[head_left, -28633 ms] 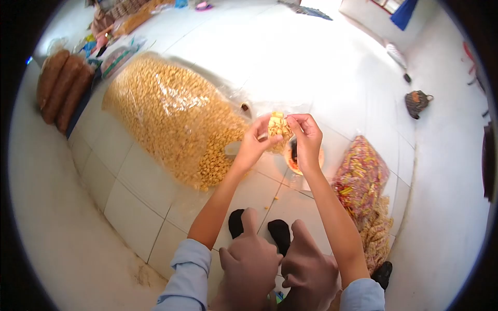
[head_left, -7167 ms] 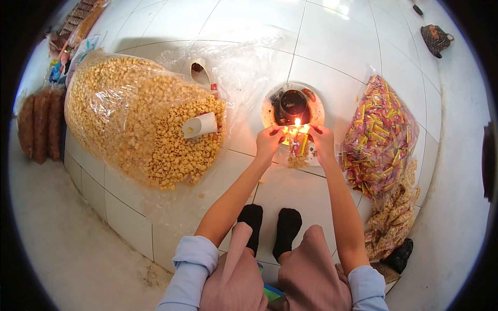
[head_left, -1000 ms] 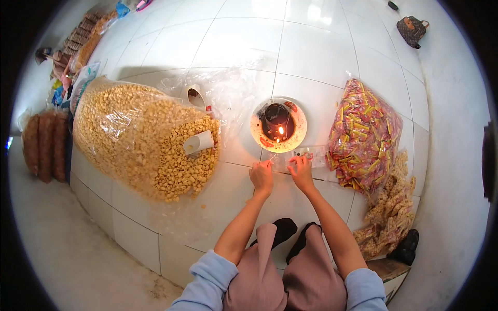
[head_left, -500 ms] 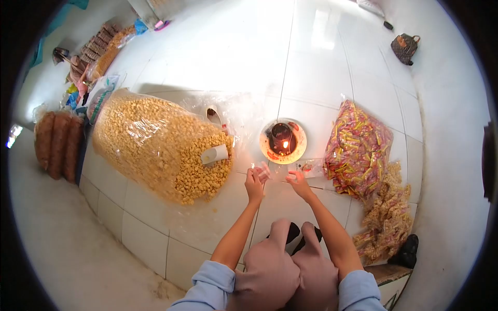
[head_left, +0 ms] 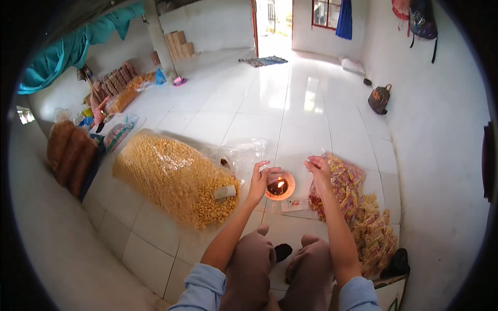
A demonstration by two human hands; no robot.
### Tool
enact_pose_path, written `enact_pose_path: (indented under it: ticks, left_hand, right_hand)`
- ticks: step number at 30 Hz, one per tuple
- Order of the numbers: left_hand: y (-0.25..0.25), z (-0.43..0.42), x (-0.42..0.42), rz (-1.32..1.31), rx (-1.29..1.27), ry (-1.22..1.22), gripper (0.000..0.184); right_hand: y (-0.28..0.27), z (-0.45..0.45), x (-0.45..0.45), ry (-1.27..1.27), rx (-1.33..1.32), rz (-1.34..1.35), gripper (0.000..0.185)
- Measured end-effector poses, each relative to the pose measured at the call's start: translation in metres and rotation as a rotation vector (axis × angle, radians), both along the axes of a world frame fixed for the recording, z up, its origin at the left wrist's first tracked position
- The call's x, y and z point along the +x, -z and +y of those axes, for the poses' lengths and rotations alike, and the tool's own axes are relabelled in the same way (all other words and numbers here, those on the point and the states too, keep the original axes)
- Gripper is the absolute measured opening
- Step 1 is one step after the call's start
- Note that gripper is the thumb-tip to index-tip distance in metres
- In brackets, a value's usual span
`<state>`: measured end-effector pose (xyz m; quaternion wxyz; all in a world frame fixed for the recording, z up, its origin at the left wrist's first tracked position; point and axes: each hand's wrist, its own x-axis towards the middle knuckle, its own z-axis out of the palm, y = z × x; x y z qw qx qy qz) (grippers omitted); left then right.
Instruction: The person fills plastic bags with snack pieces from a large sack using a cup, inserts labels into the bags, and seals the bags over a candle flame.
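Note:
My left hand [head_left: 261,182] is raised in front of the left side of a round plate [head_left: 292,192] on the floor. Its fingers are apart and bent toward the right, and I make out nothing held in it. A small flame [head_left: 280,184] burns in the dark middle of the plate. My right hand [head_left: 320,170] is up to the right of the plate, overlapping a clear bag of red and yellow packets [head_left: 345,181]. Its thumb and fingertips come together; anything between them is too small to make out. A flat clear plastic packet [head_left: 294,205] lies just below the plate.
At left lies a big clear bag of yellow puffed snacks [head_left: 161,166] with a white scoop [head_left: 224,193] at its mouth. Filled small packets [head_left: 373,233] are heaped at right. Tall brown bags [head_left: 72,155] stand by the left wall, a backpack [head_left: 379,99] by the right wall.
The view has tilted up, bringing a doorway and window in. Both hands have lifted off the floor area below the plate. The pinkish clear plastic at my left hand no longer shows.

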<state>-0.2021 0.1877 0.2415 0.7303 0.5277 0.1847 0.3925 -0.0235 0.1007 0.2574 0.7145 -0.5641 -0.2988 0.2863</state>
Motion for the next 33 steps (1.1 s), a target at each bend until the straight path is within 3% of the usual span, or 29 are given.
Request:
enact_pose_path:
  ticks: [1, 2, 4, 6, 8, 9, 12, 16, 18, 20, 21, 23, 24, 26, 29, 33]
  left_hand:
    - [-0.012, -0.003, 0.002, -0.009, 0.088, -0.092, 0.033]
    - [-0.024, -0.005, 0.004, -0.024, 0.11, -0.09, 0.033]
    - [-0.067, -0.02, 0.004, 0.211, 0.877, -0.605, 0.054]
    - [-0.09, -0.028, 0.006, 0.212, 0.946, -0.544, 0.064]
    - [-0.093, -0.03, 0.012, 0.404, 1.195, -0.205, 0.056]
    - [-0.094, -0.033, 0.013, 0.383, 0.844, 0.015, 0.04]
    - [-0.062, -0.019, 0.013, 0.393, 0.68, 0.136, 0.023]
    - [-0.057, -0.018, 0.014, 0.383, 0.663, 0.097, 0.023]
    - [-0.06, -0.019, 0.016, 0.627, 0.811, 0.061, 0.024]
    - [-0.061, -0.022, 0.016, 0.579, 0.779, 0.054, 0.025]
    - [-0.061, -0.021, 0.017, 0.53, 0.757, 0.05, 0.026]
    - [-0.056, -0.018, 0.02, 0.552, 0.843, -0.001, 0.026]
    - [-0.055, -0.018, 0.021, 0.572, 0.93, -0.046, 0.026]
    - [-0.054, -0.018, 0.021, 0.568, 0.912, -0.056, 0.026]
    - [-0.058, -0.021, 0.017, 0.581, 0.892, -0.07, 0.026]
    - [-0.057, -0.026, 0.013, 0.624, 0.904, -0.075, 0.024]
  right_hand:
    - [-0.014, -0.004, -0.001, 0.013, 0.035, -0.083, 0.018]
    - [-0.028, -0.008, -0.003, 0.027, 0.07, -0.164, 0.014]
    - [-0.044, -0.018, -0.011, 0.012, 0.108, -0.189, 0.014]
    - [-0.044, -0.024, -0.022, -0.008, 0.127, -0.199, 0.014]
    - [-0.034, -0.028, -0.031, -0.047, 0.181, -0.186, 0.013]
    - [-0.029, -0.031, -0.035, -0.042, 0.209, -0.202, 0.013]
    - [-0.032, -0.047, -0.04, 0.036, 0.117, -0.271, 0.012]
    - [-0.022, -0.045, -0.033, 0.036, 0.032, -0.211, 0.01]
    - [-0.021, -0.043, -0.033, 0.029, 0.033, -0.199, 0.01]
    - [-0.02, -0.041, -0.032, 0.289, 0.063, -0.794, 0.012]
    - [-0.021, -0.04, -0.031, 0.284, 0.064, -0.794, 0.012]
    - [-0.026, -0.04, -0.03, 0.479, 0.097, -1.097, 0.015]
    - [-0.023, -0.039, -0.028, 0.478, 0.093, -1.093, 0.015]
    - [-0.014, -0.037, -0.025, 0.252, 0.054, -0.783, 0.017]
    - [-0.024, -0.045, -0.029, 0.173, -0.095, -0.559, 0.023]
    - [-0.022, -0.047, -0.024, 0.111, -0.095, -0.569, 0.02]
